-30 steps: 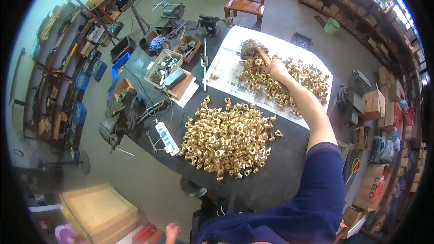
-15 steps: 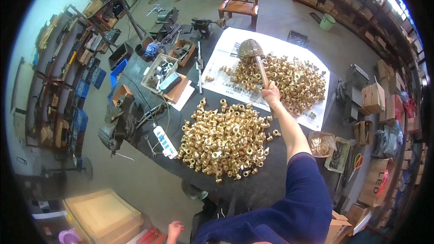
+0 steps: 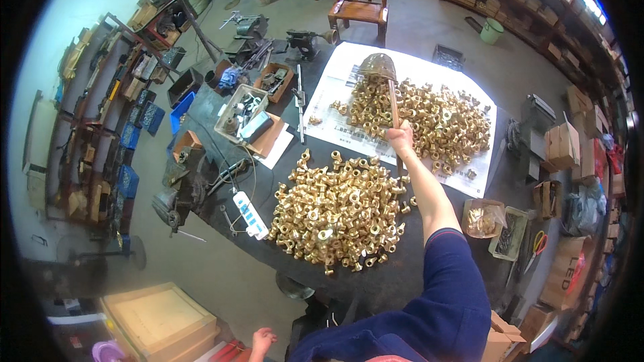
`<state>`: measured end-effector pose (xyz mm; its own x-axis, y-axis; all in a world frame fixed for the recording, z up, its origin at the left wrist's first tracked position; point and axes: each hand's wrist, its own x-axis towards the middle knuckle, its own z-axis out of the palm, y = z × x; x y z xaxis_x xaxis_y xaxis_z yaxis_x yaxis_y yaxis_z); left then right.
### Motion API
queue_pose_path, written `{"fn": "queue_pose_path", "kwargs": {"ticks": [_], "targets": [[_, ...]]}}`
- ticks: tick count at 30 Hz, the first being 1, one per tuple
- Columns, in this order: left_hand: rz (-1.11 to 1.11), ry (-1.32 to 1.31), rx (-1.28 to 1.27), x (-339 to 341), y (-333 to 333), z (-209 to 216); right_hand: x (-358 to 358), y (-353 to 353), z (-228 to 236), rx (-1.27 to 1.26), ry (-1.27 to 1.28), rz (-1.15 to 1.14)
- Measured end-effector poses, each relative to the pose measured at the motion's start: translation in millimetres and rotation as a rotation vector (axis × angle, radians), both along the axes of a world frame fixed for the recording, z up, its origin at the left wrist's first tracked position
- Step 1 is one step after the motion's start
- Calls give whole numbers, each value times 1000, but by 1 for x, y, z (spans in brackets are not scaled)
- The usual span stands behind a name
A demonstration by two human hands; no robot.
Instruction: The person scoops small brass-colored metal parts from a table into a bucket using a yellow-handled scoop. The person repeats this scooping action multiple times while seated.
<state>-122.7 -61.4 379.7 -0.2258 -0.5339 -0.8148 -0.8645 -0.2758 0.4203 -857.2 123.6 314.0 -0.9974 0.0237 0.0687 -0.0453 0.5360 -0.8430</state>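
My right hand [image 3: 400, 137] is wrapped around the wooden handle of a long-handled strainer [image 3: 377, 67], out over the far side of the table. The strainer's rounded bowl is turned bottom up at the far left edge of a spread of brass fittings [image 3: 443, 121]. These fittings lie on a white printed sheet [image 3: 335, 74]. Closer to me, a taller heap of similar brass fittings [image 3: 339, 214] sits directly on the dark tabletop, left of my right forearm. Down at the lower edge, my left hand [image 3: 263, 339] hangs away from the table, fingers loosely apart, with nothing visible in it.
A white power strip [image 3: 249, 216] lies left of the near heap, its cord running past a tray of tools [image 3: 238, 110]. Vises stand along the left side. To the right are a small bin of parts [image 3: 483, 220] and scissors [image 3: 539, 245]. A wooden chair [image 3: 359, 10] stands beyond.
The strainer's bowl has shifted slightly farther away, with my right hand still on its handle. The whole view has moved a little. My left hand stays low by the lower edge.
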Motion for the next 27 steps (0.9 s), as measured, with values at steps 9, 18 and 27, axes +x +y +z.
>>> {"fn": "queue_pose_path", "kwargs": {"ticks": [9, 18, 27], "targets": [[39, -7, 28, -11, 10, 8, 11, 0, -2, 159, 36, 39], [-17, 11, 8, 0, 0, -6, 23, 0, 15, 253, -15, 47], [-34, 4, 24, -18, 1, -3, 13, -21, -13, -56, 112, -99]]}}
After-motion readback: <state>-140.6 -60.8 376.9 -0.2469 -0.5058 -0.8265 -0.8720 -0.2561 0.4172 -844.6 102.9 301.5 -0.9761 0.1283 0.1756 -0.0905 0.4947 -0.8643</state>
